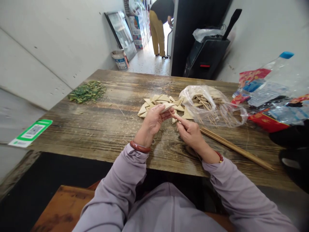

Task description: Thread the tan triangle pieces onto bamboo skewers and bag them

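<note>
My left hand [154, 120] is closed on a pale triangular tofu piece [168, 106], held just above the wooden table [101, 125]. Close beside it, my right hand [190, 131] pinches a thin bamboo skewer [174, 116] whose tip points at the piece. Behind both hands lies a heap of several more triangular pieces [159, 100]. A bundle of long bamboo skewers [236, 149] lies on the table to the right of my right hand.
A clear plastic bag [212, 104] holding skewers and pieces sits at the right. Packets and a plastic bottle [272, 87] crowd the far right. Chopped greens [87, 91] lie at the back left. A person [160, 25] stands in the doorway beyond.
</note>
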The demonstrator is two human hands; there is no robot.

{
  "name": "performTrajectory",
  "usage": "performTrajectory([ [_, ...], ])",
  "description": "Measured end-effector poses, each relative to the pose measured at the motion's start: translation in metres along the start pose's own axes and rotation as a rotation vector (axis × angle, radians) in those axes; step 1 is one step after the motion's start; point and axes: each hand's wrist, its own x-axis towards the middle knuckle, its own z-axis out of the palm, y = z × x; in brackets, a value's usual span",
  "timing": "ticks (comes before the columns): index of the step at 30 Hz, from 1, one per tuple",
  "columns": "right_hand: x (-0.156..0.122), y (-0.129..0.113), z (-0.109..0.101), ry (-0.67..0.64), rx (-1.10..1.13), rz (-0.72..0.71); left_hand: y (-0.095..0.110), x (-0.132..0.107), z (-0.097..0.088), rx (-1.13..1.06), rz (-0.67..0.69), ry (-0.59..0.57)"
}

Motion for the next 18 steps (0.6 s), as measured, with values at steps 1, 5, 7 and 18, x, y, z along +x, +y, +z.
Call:
performTrajectory([
  [1,0.0000,-0.0002,0.0000,-0.001,0.000,0.000,-0.0001,0.0001,0.0000,0.001,0.001,-0.005],
  [5,-0.0002,-0.0005,0.0000,-0.001,0.005,-0.004,-0.0002,-0.0005,0.0007,-0.016,0.002,-0.015],
  [7,-0.0003,-0.0002,0.0002,-0.002,0.012,-0.009,-0.0001,-0.0012,0.0012,-0.020,0.001,-0.017],
  [18,-0.0001,0.0010,0.0011,-0.002,0.014,-0.001,-0.0010,-0.0016,0.0019,-0.028,0.012,-0.027],
])
